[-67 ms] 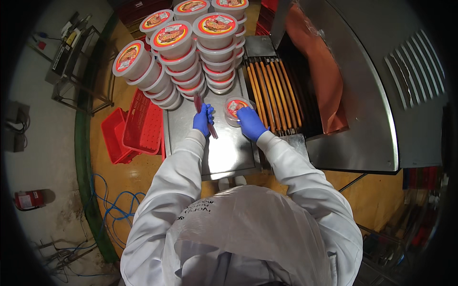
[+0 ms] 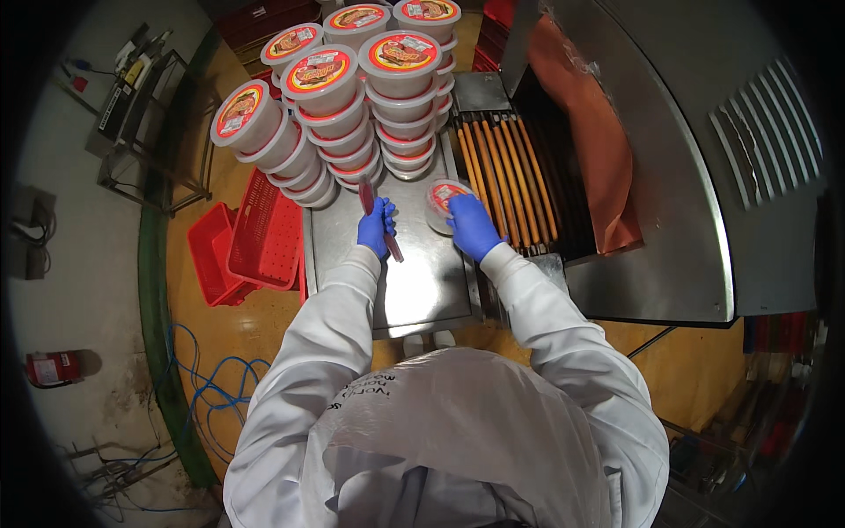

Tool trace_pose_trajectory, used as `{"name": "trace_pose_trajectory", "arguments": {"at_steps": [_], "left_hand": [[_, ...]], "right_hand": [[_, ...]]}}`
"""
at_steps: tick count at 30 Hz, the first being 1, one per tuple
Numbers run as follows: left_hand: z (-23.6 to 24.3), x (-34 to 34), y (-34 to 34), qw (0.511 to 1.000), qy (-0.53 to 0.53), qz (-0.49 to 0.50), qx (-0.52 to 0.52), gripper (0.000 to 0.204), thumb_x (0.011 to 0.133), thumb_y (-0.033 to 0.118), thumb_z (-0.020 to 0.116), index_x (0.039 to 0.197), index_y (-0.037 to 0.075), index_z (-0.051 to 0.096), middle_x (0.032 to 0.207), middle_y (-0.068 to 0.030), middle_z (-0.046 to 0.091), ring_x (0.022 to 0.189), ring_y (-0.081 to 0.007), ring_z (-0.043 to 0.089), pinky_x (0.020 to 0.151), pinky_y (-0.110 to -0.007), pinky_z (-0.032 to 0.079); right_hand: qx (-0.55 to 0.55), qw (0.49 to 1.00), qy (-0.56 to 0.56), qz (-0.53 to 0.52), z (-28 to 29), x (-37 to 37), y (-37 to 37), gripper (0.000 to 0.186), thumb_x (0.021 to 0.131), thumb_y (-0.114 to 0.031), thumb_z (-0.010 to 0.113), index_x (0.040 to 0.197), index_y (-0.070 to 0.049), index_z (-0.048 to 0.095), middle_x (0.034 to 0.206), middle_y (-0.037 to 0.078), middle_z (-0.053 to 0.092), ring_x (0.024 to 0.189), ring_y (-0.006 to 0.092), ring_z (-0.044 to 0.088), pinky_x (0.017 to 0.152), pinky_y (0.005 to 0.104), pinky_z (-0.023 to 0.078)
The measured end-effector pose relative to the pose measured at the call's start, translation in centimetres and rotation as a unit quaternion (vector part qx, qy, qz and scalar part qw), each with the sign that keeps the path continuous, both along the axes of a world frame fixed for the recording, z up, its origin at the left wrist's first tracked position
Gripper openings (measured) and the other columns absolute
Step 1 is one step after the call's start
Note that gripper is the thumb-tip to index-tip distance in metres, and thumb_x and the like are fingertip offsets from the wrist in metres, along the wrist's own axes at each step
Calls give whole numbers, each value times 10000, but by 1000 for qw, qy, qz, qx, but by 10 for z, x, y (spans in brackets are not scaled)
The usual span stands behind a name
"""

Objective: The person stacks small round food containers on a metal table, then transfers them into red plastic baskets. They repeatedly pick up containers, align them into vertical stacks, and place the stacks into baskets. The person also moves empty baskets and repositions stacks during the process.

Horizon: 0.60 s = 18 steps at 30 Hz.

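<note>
Tub (image 2: 437,209) over the right edge of our steel table (image 2: 343,280), just beside the rollers (image 2: 504,180) | our right hand (image 2: 476,226): fingers clamped on its rim | our left hand (image 2: 377,225): fingers closed round a reddish flat thing (image 2: 367,199) | we see stacked tubs (image 2: 336,125) beyond both hands

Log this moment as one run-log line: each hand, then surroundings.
left hand: grips thin reddish item, edge-on | right hand: at round lidded tub | beyond: stacked tubs | right side: rollers
</note>
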<state>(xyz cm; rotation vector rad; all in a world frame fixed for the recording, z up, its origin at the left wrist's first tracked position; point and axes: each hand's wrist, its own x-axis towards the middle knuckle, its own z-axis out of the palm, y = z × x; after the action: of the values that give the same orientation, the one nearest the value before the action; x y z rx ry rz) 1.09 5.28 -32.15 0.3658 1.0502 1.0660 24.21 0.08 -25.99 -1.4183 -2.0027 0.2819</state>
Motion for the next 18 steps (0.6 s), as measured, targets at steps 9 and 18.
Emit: {"name": "trace_pose_trajectory", "arguments": {"at_steps": [9,18], "left_hand": [[-17,47,81,993,41,115,-3,232,859,144,617,1082,99,572,688,-5,551,530,-96,477,460,-270,396],[5,48,-43,966,207,75,136,423,842,98,617,1240,5,505,1035,-100,613,867,-171,587,787,-298,480]], "right_hand": [[207,973,-96,30,238,-39,93,807,750,-308,738,1408,-89,325,1457,204,302,1361,406,252,1110,494,217],[203,966,-134,88,237,-44,18,359,805,-53,584,1162,-89,578,1209,150,560,1102,347,528,937,439,413]]}}
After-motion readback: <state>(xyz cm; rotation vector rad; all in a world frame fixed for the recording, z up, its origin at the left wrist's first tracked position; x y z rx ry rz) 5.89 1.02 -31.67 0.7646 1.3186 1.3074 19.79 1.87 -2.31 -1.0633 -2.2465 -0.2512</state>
